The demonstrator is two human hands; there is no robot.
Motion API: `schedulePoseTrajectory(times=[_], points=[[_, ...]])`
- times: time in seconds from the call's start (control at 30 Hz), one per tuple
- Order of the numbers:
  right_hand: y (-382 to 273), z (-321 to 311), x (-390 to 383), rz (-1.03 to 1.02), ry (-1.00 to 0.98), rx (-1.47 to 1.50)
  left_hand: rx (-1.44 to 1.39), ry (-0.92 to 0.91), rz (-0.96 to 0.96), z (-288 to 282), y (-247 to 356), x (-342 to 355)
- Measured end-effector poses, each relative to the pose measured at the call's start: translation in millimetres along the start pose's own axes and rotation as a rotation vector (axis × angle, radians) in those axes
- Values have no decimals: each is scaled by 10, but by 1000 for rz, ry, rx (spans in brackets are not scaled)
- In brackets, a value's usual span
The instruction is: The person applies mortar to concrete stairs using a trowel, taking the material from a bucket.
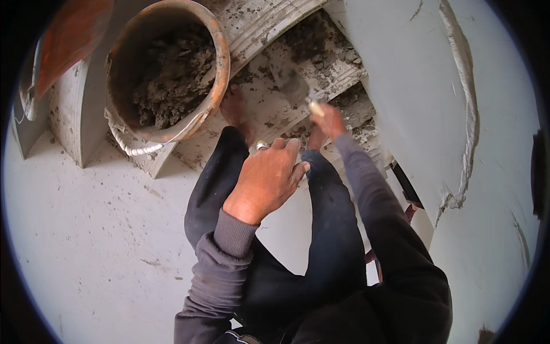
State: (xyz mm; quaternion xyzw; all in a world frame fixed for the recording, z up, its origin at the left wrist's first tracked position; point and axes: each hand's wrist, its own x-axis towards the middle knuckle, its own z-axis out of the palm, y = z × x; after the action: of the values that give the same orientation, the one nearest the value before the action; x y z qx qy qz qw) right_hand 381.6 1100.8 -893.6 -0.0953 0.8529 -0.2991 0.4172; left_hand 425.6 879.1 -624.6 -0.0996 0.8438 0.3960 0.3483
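Observation:
My right hand (329, 121) grips the pale yellow handle of a trowel (316, 108). The trowel's grey blade is smeared by motion over the mortar-spattered steps (338, 86). Between my knees and nearer to me, my left hand (268, 175) hangs with its back upward, fingers curled and the thumb close to the forefinger. A shiny ring (262, 145) sits on one of its fingers; the palm side is hidden, and I see nothing held. Left of my feet stands a worn orange-brown bucket (220, 86) with clumpy grey-brown mortar (172, 80) inside.
A white wrapped handle (134, 151) hangs from the bucket's near side. An orange object (71, 43) is at the upper left. Smooth panels rise on the right, one with a rough plastered seam (467, 109). My bare feet (236, 112) rest on the dirty steps.

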Motion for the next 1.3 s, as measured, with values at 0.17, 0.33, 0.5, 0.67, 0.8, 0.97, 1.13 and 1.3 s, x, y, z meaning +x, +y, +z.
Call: schedulePoseTrajectory(times=[0.17, 0.33, 0.5, 0.67, 0.8, 0.97, 1.13, 1.3], points=[[209, -378, 635, -100, 101, -121, 65, -11, -15, -18, 30, -26], [63, -443, 498, 174, 2, 285, 100, -20, -6, -34, 25, 3], [199, -402, 610, 40, 132, 271, 117, -57, -22, -26, 86, 47], [73, -466, 699, 185, 254, 311, 82, -48, -33, 47, 35, -13], [194, -692, 878, 158, 272, 180, 74, -26, -16, 15, 89, 7], [70, -598, 823, 57, 422, 17, 104, -32, -12, 14, 100, 42], [92, -669, 630, 8, 444, 43, 94, -11, 13, 95, 104, 54], [9, -948, 262, 27, 406, 10, 106, -16, 16, 110, 98, 80]])
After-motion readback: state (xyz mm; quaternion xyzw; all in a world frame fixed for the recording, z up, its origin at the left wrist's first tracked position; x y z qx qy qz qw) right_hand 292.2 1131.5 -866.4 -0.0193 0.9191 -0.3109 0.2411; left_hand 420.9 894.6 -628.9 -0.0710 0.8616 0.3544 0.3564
